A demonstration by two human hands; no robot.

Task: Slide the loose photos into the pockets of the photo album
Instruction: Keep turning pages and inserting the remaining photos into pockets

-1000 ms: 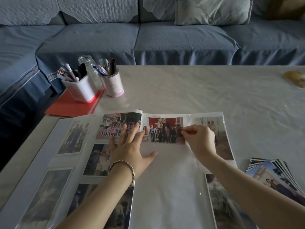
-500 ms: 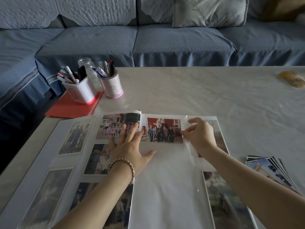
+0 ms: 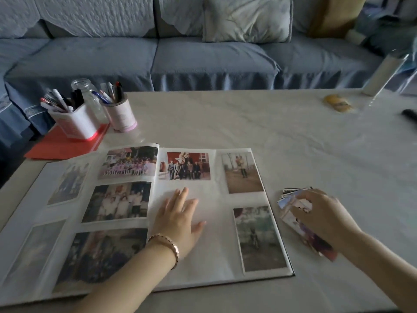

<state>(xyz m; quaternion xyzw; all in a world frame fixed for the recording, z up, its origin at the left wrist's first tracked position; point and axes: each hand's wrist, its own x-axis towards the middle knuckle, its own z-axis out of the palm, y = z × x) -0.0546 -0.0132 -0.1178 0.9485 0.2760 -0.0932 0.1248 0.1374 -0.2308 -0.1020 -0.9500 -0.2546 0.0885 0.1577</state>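
Observation:
The photo album [image 3: 216, 240] lies open on the table. A red group photo [image 3: 185, 166] sits in the top pocket of its right page, with two upright photos [image 3: 243, 172] down the right column. My left hand [image 3: 180, 220] rests flat, fingers spread, on the bare white middle of the right page. To the right of the album, my right hand [image 3: 320, 215] reaches onto the stack of loose photos [image 3: 291, 204], fingers bent over the top ones. Blur hides whether it pinches one.
Two pen holders [image 3: 79, 123] and a glass jar [image 3: 85, 89] stand on a red folder [image 3: 65, 143] at the back left. A yellow item [image 3: 337, 102] and a black object [image 3: 409, 114] lie far right. A blue sofa [image 3: 203, 59] runs behind the table.
My right hand left the album's top right pocket and moved right and down onto the loose photo stack. My left hand slid from the centre fold down onto the right page.

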